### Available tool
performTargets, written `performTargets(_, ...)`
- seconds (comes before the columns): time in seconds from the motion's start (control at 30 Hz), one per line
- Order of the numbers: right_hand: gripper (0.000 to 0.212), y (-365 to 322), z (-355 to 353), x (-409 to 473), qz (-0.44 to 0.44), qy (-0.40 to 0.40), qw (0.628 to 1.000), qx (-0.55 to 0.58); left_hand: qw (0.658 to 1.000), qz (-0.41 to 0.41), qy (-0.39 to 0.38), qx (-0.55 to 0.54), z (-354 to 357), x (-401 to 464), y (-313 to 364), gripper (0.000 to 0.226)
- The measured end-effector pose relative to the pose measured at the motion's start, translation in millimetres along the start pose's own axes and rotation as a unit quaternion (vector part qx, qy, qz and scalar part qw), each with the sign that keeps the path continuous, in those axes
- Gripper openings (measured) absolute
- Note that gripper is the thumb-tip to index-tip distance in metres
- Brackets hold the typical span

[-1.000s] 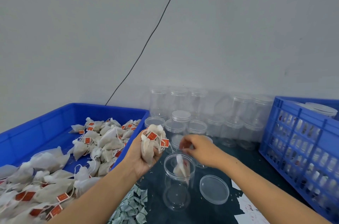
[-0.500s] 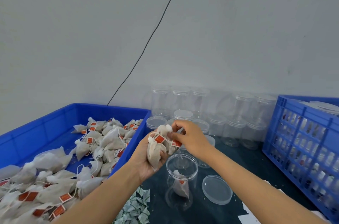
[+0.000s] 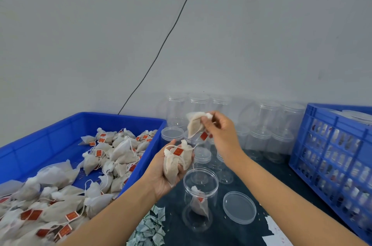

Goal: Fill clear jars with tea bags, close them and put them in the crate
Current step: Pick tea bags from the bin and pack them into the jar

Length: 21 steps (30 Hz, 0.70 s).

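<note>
White mesh tea bags [image 3: 177, 160] are gripped as a reserve in the left hand [image 3: 161, 173], while one bag [image 3: 195, 126] is pinched by the right hand [image 3: 221, 135] above the open clear plastic jar [image 3: 200, 197] at lower centre, apparently for dropping in.

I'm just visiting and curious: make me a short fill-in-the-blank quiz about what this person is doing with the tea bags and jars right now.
1. The right hand pinches one tea bag by its ____ end.
2. The open jar below the hands holds ____ tea bag so far.
3. The loose lid lies flat on the table to the jar's ____.
4. The left hand holds a bunch of tea bags beside the ____ tray.

Missing words: top; one; right; blue
</note>
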State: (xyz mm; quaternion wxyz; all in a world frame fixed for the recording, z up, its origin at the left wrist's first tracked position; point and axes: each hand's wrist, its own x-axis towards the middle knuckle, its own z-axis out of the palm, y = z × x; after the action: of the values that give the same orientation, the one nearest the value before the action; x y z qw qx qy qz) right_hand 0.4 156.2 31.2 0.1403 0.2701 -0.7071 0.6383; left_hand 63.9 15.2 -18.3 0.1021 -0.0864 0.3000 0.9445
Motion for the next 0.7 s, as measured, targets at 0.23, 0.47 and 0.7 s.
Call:
performTargets(0.23, 0.011, 1.3, -32.0, 2.2, 0.121, -0.161, 0.955, -0.219, 0.995, 0.070, 0.059, -0.027, -13.0, 6.6, 11.9, 0.034)
performTargets(0.47, 0.025, 13.8, -18.6, -12.6, 0.137, -0.226, 0.930, -0.254, 1.000, 0.022, -0.005, -0.018, -12.1, 7.5, 7.1, 0.040)
performTargets(0.7, 0.029, 8.1, 6.4, -10.1, 0.146, -0.229, 0.946, -0.179, 0.998, 0.016, 0.009, 0.059, -4.7, 3.5, -1.2, 0.017)
